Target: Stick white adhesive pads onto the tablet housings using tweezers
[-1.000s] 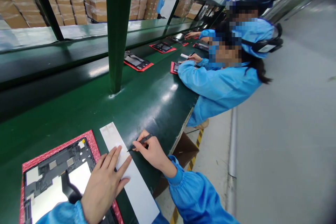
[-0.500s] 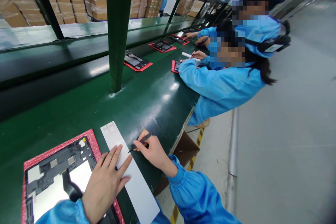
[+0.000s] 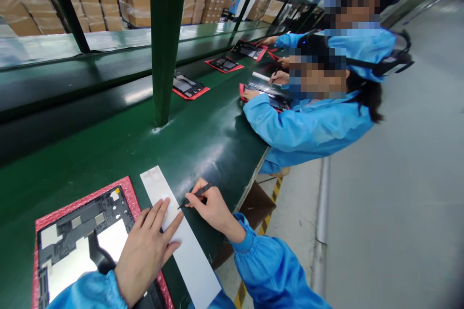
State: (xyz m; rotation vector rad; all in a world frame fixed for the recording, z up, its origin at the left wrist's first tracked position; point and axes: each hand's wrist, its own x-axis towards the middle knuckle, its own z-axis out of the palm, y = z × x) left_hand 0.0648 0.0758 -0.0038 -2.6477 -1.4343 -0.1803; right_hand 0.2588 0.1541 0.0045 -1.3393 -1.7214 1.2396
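Observation:
My left hand point(image 3: 149, 246) lies with fingers spread on a long white strip of paper or card point(image 3: 197, 265), pressing it to the green bench. In my right hand point(image 3: 210, 207) is a pair of black tweezers point(image 3: 197, 193), pinched between thumb and fingers. Their tips touch the strip's right edge, close to my left fingertips. To the left, partly under my left forearm, an opened tablet point(image 3: 78, 246) with bare inner parts and a black ribbon cable rests on pink bubble wrap point(image 3: 82, 199). Whether anything tiny sits at the tweezer tips is too small to tell.
A green post point(image 3: 165, 48) rises from the bench point(image 3: 119, 154). Beyond it lie more opened tablets point(image 3: 224, 63) on red wrap. Two co-workers in blue smocks point(image 3: 308, 120) work along the right edge. Below that edge is a cardboard box point(image 3: 256, 203).
My hands, the strip and the tweezers hold almost the same place. The nearer co-worker's tablet now shows more fully, with a hand on it, and a farther tablet has shifted.

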